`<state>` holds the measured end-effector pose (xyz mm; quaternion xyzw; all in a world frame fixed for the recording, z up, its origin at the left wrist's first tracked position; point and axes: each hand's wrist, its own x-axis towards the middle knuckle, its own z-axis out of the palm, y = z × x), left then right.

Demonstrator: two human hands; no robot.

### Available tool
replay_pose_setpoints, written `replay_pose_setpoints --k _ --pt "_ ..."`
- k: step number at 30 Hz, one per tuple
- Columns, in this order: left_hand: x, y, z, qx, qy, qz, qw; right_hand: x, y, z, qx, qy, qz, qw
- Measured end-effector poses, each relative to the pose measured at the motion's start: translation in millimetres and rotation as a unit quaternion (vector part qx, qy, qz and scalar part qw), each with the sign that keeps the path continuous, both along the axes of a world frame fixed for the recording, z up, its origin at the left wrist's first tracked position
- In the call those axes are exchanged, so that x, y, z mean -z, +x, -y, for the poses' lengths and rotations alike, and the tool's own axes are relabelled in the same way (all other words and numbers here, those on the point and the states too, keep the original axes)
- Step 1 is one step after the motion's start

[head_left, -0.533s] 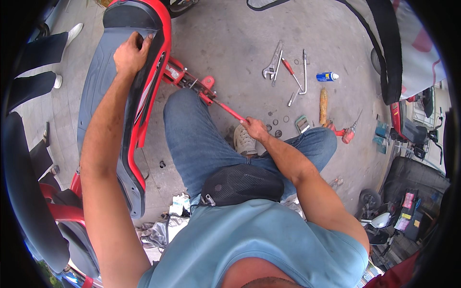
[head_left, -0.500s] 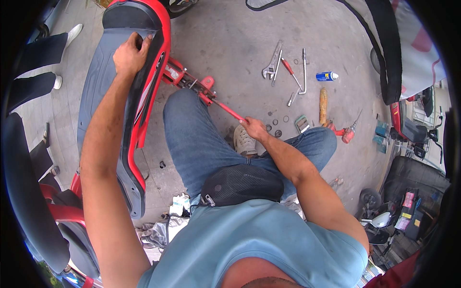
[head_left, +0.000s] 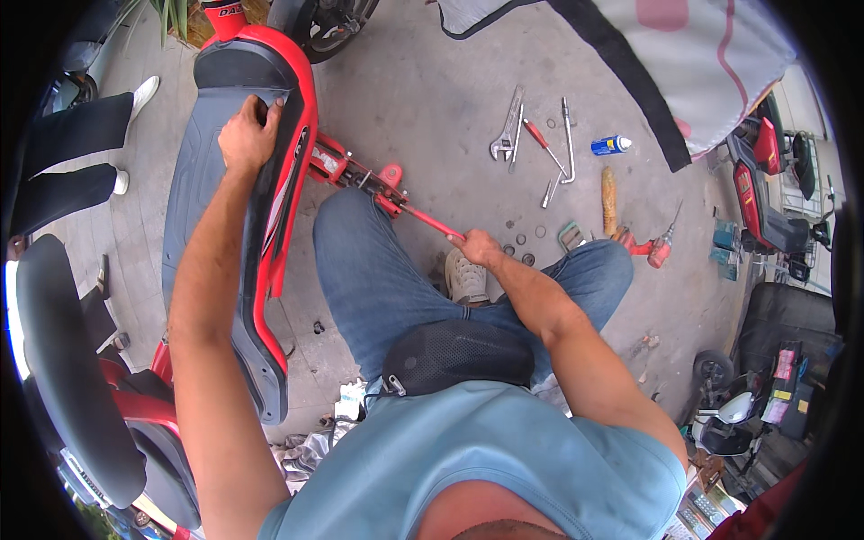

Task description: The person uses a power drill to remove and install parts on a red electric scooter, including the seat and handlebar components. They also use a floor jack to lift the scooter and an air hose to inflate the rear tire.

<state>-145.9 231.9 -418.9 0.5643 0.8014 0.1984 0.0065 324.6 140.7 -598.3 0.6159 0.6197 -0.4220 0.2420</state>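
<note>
My left hand (head_left: pixel 247 135) rests curled on the grey footboard (head_left: pixel 202 198) of a red scooter, near its upper end; what its fingers grip, if anything, is hidden. My right hand (head_left: pixel 479 247) is closed round the end of a red handle bar (head_left: pixel 434 220), which runs to a red jack (head_left: pixel 328 162) beside the footboard, just beyond my left knee. On the floor lie an adjustable wrench (head_left: pixel 504 139), a red-handled screwdriver (head_left: pixel 535 135), an angled wrench (head_left: pixel 565 135), a blue spray can (head_left: pixel 607 144), several small rings and a red power drill (head_left: pixel 657 252).
A person's dark-trousered legs (head_left: pixel 76 126) in white shoes are at left, near a black seat (head_left: pixel 76 360). A black-edged grey cover (head_left: pixel 684 63) hangs at upper right, with a red scooter (head_left: pixel 756 207) behind. More scooter parts (head_left: pixel 738 405) stand at lower right.
The view has shifted slightly, putting the deck lower in the picture. The grey cover has moved leftward, exposing more of the scooter behind it. Both hands keep their holds.
</note>
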Motion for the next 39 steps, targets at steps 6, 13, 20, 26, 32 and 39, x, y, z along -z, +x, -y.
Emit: replay_pose_setpoints --k 6,13,20,26,32,39 --pt "-3 3 -3 -0.004 -0.004 0.0 1.0 -7 -2 7 -0.033 0.046 0.022 0.998" --pt "-7 7 -1 0.004 0.004 0.004 1.0 28 15 0 0.137 -0.144 -0.121 0.973" --pt "-5 7 -1 0.0 0.004 0.005 1.0 12 0 1 0.023 -0.033 -0.03 0.999" --pt "0 7 -4 -0.001 -0.007 -0.001 1.0 -25 -11 7 -0.029 0.046 0.038 0.998" --pt "2 6 -5 -0.008 -0.016 0.001 1.0 -31 -8 12 -0.071 0.163 0.014 0.984" --pt "1 6 -5 -0.009 -0.018 0.005 1.0 -8 8 23 -0.097 0.254 -0.007 0.962"
